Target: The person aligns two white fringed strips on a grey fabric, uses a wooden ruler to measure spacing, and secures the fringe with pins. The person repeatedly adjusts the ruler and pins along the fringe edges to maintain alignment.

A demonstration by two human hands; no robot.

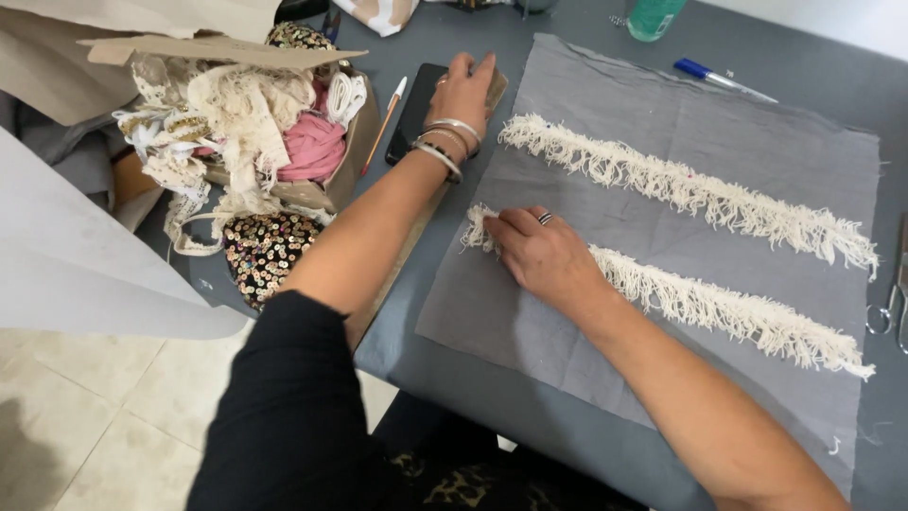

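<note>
Cream fringe trim (728,308) lies in a long strip across a square of grey cloth (662,114), and the right hand (544,254) presses down on its near end, fingers bent and close together, the fingertips pinning the fringe flat where it meets the cloth's left edge. A ring shows on one finger. A second strip of fringe (681,185) lies farther up the cloth, roughly parallel to the first and well apart from it.

The left hand (463,95) reaches away to the cloth's upper left corner and rests, fingers curled down, on a small brownish block (498,87) beside a dark phone (416,109); whether it grips the block or only touches it I cannot tell. Bangles circle that wrist.

By my reading, the step in hand is settling the nearer strip in place on the cloth. Keeping it straight would call for steady pressure along its length without dragging the loose threads.

The cloth is spread on a bench (454,360) covered in dark grey. An orange pencil (386,118) lies left of the phone, a blue pen (719,79) beyond the cloth, and scissors (894,303) at the right edge. A cardboard box (284,132) of lace, pink fabric and sequinned trim stands at the left. Pale tiled floor (85,426) shows below.
</note>
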